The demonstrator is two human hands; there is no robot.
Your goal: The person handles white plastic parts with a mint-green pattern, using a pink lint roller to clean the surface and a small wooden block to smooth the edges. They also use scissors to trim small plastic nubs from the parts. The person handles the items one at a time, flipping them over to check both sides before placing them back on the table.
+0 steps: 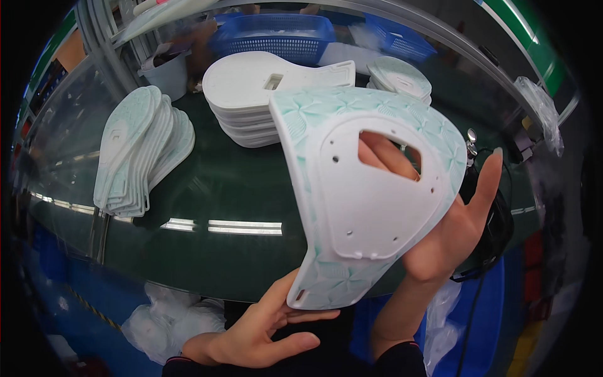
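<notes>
I hold a large white shoe sole point(352, 207) with a pale green patterned rim up in front of me, bent into a curve. My right hand point(458, 226) is behind it; its fingers show through the sole's rectangular cut-out and one finger stands up past the right edge. My left hand point(264, 327) supports the sole's lower tip with fingers and thumb.
On the dark green conveyor belt point(213, 188) lie a fanned stack of white-green soles point(141, 151) at left, a stack of flat white sole plates point(251, 94) in the middle and a smaller stack point(399, 75) at back right. Blue baskets point(276, 34) stand behind. White bags point(163, 320) lie below.
</notes>
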